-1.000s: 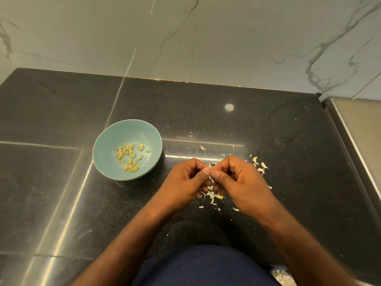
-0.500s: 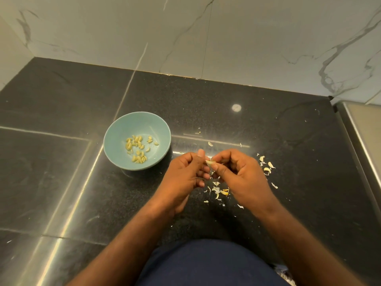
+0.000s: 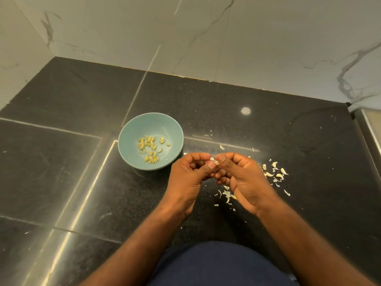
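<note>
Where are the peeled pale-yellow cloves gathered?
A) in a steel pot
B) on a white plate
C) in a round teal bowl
C: the pale-yellow peeled cloves lie inside the round teal bowl, just beside the left hand.

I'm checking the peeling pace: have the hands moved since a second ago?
Yes. The left hand and right hand, pinching a clove, have shifted left, nearer the bowl, away from the peels.
</note>
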`<state>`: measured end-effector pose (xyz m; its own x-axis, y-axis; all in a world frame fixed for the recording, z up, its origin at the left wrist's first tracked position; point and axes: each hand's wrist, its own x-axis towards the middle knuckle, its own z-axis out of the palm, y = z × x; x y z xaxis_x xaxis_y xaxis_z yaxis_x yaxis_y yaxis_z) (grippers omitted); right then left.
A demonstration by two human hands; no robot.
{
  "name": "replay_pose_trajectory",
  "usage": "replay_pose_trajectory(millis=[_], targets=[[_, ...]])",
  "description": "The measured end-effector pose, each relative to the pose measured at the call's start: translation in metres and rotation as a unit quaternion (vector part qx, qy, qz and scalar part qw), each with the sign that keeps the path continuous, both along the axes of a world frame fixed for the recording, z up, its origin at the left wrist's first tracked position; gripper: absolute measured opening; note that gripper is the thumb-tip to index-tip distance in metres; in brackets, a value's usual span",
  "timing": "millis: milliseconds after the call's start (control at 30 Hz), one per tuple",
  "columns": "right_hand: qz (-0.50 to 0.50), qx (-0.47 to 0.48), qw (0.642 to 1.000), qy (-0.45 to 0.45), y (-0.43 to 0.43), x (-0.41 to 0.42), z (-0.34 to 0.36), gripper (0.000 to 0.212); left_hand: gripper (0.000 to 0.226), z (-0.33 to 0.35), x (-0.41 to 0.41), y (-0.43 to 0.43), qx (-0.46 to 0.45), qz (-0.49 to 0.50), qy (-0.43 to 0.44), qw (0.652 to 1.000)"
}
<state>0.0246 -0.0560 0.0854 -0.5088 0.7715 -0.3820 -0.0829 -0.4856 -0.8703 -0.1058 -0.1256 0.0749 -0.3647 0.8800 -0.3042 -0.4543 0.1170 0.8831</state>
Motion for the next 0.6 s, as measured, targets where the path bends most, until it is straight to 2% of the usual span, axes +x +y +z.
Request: replay_pose_trajectory(millis=[167,233,333,400,533,600], targets=[[-0.005,-0.004,0.999,-0.036,0.005,-0.017,-0.003,0.013,0.014,-0.012,-0.011,-0.005,-0.029,0.052,0.022,0.998],[-0.032,-0.028,0.999,-0.034,0.009,-0.033,-0.001,0.020,0.011,-0.022,-0.015,-0.008,-0.062,0.062,0.035,0.996],[-0.037,-0.062,0.997,-0.017,0.011,-0.066,0.004,0.022,0.019,-0.040,-0.016,-0.011,-0.122,0.053,0.057,0.989],[-0.007,-0.060,0.998,-0.009,0.010,-0.089,0.008,0.021,0.025,-0.048,-0.017,-0.011,-0.143,0.051,0.067,0.986],[0.073,-0.009,0.997,-0.001,0.007,-0.113,0.013,0.026,0.026,-0.055,-0.015,-0.006,-0.122,0.022,0.106,0.987],[0.047,0.011,0.999,0.020,0.011,-0.106,0.013,0.028,0.020,-0.057,-0.012,-0.001,-0.103,0.006,0.163,0.981]])
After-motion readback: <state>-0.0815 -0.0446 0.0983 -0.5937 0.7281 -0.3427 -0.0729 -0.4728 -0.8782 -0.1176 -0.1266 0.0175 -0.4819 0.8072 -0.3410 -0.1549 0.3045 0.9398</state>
